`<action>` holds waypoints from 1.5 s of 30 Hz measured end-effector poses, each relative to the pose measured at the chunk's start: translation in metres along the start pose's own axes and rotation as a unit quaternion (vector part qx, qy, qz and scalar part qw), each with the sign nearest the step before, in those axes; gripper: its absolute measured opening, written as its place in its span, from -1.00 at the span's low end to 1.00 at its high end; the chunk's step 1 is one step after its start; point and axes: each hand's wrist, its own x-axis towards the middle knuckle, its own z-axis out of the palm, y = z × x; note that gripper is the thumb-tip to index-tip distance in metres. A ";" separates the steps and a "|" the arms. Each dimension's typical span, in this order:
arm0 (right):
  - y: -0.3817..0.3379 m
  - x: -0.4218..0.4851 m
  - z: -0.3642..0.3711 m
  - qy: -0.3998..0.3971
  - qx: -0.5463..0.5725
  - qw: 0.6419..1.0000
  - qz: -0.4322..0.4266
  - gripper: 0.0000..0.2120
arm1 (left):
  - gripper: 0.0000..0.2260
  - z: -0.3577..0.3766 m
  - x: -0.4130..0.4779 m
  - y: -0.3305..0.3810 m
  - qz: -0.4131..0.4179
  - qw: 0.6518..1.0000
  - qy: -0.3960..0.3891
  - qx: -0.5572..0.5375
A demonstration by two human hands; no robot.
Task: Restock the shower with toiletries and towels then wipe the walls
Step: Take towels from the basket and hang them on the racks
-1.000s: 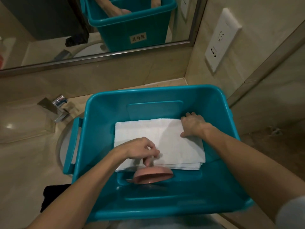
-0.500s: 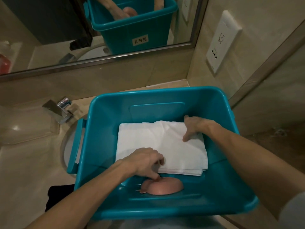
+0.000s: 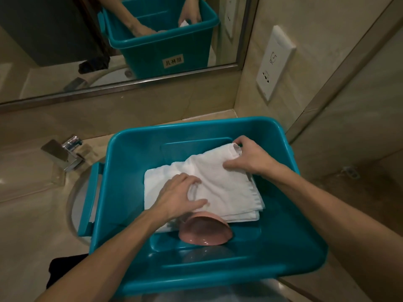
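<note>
A stack of folded white towels (image 3: 220, 188) lies inside a teal plastic bin (image 3: 283, 240) on the bathroom counter. My right hand (image 3: 250, 158) grips the far right corner of the top towel and lifts it off the stack. My left hand (image 3: 178, 197) pinches the same towel near its middle, fingers curled into the cloth. A pink bowl-shaped dish (image 3: 205, 231) sits tilted in the bin just in front of the towels, below my left hand.
The bin rests over a round sink (image 3: 74, 205) with a chrome faucet (image 3: 63, 153) at the left. A mirror (image 3: 65, 40) runs along the back wall. A white wall socket (image 3: 274, 62) is at the right, beside a glass shower partition (image 3: 349, 105).
My left hand let go of the pink dish and moved up onto the towel. My right hand closed on the towel's far corner and raised it, rumpling the top towel.
</note>
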 end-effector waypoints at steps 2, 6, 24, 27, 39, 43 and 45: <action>0.004 -0.011 0.011 0.041 0.117 0.992 0.022 -0.48 | -0.45 -0.006 0.003 0.000 -0.020 0.998 0.064 -0.012; 0.007 -0.026 0.025 0.062 0.161 0.985 -0.003 -0.48 | -0.36 -0.038 0.018 0.023 0.052 0.987 0.135 -0.066; 0.012 -0.062 0.008 0.029 -0.054 0.997 -0.040 -0.55 | -0.57 -0.101 0.066 0.049 0.105 0.972 -0.036 -0.208; 0.005 -0.059 0.001 0.061 -0.044 0.996 -0.041 -0.66 | -0.59 -0.088 0.053 0.036 0.009 0.956 0.080 -0.283; -0.004 -0.052 -0.030 0.099 -0.096 0.990 -0.010 -0.76 | -0.42 -0.004 0.001 -0.019 -0.427 0.797 -0.051 -0.425; -0.004 -0.056 -0.032 0.094 -0.092 0.991 -0.010 -0.76 | -0.60 0.002 0.003 -0.023 -0.442 0.735 -0.063 -0.511; -0.004 -0.058 -0.033 0.092 -0.095 0.991 -0.007 -0.75 | -0.57 0.001 0.001 -0.028 -0.449 0.725 -0.081 -0.516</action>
